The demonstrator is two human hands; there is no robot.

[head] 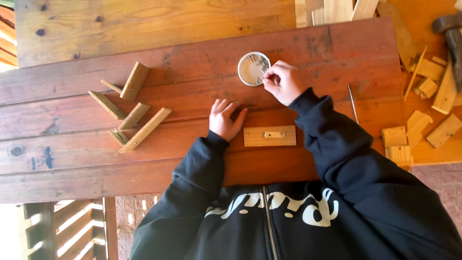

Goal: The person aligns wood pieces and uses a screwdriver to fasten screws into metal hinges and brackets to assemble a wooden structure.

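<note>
Round tin (251,70) of nails: right hand (283,82) grip pinched inside; left hand (225,119) flat, fingers apart

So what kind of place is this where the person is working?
Probably a small woodworking spot, perhaps outdoors. Wood offcuts and a hammer lie beside the plank table, cut sticks lie on it, and the right hand pinches a nail at a round tin.

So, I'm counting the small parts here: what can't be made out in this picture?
Head view only:
- Pieces in the round tin: too small to identify; the right hand covers its rim.
- Whether that hand pinches anything: too small.
- Dark tool, top right: cut off by the frame edge.
- Tabletop under the left hand: hidden.
</note>
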